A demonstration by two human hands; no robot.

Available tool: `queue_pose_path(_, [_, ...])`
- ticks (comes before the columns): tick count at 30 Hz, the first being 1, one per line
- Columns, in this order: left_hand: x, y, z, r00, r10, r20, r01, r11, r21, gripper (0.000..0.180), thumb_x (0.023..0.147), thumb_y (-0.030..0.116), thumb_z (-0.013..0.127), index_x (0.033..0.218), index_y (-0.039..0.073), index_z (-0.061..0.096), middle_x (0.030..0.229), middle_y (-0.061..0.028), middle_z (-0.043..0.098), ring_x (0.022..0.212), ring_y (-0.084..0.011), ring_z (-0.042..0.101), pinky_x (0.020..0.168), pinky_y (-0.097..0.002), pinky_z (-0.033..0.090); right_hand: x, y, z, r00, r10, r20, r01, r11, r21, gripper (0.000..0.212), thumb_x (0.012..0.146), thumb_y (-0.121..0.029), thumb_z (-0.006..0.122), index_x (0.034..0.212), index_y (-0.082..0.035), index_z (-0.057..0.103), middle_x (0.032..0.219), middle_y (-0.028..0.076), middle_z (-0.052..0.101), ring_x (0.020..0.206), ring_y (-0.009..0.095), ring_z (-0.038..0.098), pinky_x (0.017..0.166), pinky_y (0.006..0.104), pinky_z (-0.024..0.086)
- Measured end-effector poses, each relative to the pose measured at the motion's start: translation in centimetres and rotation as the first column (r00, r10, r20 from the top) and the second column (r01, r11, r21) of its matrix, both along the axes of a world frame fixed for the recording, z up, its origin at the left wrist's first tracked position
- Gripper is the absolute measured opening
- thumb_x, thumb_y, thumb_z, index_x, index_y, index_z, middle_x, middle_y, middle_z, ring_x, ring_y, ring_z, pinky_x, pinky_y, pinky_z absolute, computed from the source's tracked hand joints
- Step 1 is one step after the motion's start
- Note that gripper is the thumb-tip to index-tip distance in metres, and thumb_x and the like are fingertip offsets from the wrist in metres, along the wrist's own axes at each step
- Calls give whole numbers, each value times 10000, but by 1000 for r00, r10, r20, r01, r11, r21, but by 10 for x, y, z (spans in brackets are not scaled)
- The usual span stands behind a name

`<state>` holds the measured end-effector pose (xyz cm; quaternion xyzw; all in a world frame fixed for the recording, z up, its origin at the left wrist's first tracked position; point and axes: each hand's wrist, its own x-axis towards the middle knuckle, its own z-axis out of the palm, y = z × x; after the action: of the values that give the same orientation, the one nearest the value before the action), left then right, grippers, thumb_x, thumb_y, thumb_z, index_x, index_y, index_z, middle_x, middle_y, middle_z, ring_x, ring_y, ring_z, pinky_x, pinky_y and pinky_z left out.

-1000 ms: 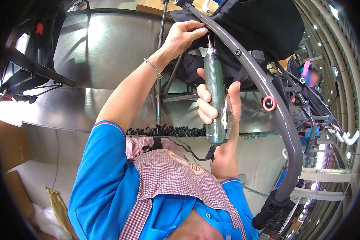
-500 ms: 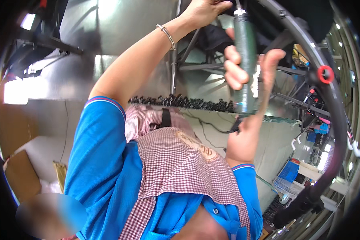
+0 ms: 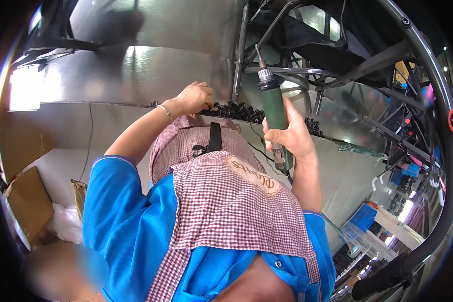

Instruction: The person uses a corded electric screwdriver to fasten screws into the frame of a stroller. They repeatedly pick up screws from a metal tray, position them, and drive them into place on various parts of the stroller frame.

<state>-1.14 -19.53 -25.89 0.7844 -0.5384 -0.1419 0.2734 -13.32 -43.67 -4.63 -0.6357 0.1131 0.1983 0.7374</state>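
My right hand (image 3: 296, 135) is wrapped round a dark green electric screwdriver (image 3: 274, 103), whose long bit points up and away over the metal table (image 3: 171, 70). A cord leaves its lower end. At the left end of a row of small black parts (image 3: 241, 111) along the table's near edge is my left hand (image 3: 194, 97), a bracelet on its wrist. Its fingers are curled down among the parts; their tips are hidden, so what they pinch cannot be made out.
A black tubular frame (image 3: 267, 38) with dark fabric (image 3: 312, 48) stands on the table beyond the screwdriver. One thick curved tube (image 3: 445, 90) of it arches along the right side. Cardboard (image 3: 30, 201) is at the lower left, a blue bin (image 3: 363, 216) at the lower right.
My left hand has come back from the frame at the top to the black parts. The screwdriver, still in my right hand, has moved left and nearer, its bit now away from the frame.
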Motion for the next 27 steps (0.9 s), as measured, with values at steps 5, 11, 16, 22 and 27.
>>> queue_pose_path(5, [13, -17, 13, 734, 197, -650, -295, 954, -43, 31, 834, 115, 661, 822, 98, 686, 908, -26, 646, 901, -218, 610, 835, -355, 489, -10, 2, -3, 997, 55, -57, -57, 998, -37, 1011, 675, -125, 899, 1470, -14, 285, 801, 61, 590, 561, 116, 606, 490, 247, 510])
queue_pose_path(11, [39, -35, 98, -186, -389, -902, -707, 691, -152, 80, 988, 72, 520, 1001, 41, 592, 986, -126, 670, 863, -209, 658, 799, -324, 561, -17, 6, -10, 981, 182, 63, -157, 945, -287, 1095, 622, -232, 933, 1487, -12, 298, 989, 62, 556, 844, 132, 547, 719, 284, 441])
queue_pose_path(16, [37, -39, 122, -182, -478, -859, -661, 707, -253, 70, 987, 78, 524, 1014, 42, 578, 1003, -111, 672, 916, -207, 654, 853, -357, 544, -19, 7, 0, 987, 157, 23, -148, 961, -233, 1153, 608, -385, 943, 1486, 9, 308, 1154, 102, 589, 1036, 174, 587, 886, 320, 489])
queue_pose_path(22, [46, -38, 123, -35, -487, -873, -561, 732, -386, 48, 972, 82, 570, 988, 46, 596, 981, -108, 675, 878, -208, 667, 841, -369, 558, -22, 7, 11, 987, 125, -97, -96, 962, 256, 1072, 674, -307, 913, 1475, -9, 266, 799, 76, 568, 540, 128, 585, 475, 253, 496])
queue_pose_path(27, [57, -36, 146, 63, -343, -937, -526, 787, -324, 71, 969, 78, 590, 935, 20, 614, 906, -103, 674, 821, -208, 703, 803, -328, 597, -23, 5, 14, 981, 117, -156, -7, 820, 573, 999, 694, -271, 885, 1447, -8, 284, 808, 100, 577, 521, 173, 593, 473, 270, 510])
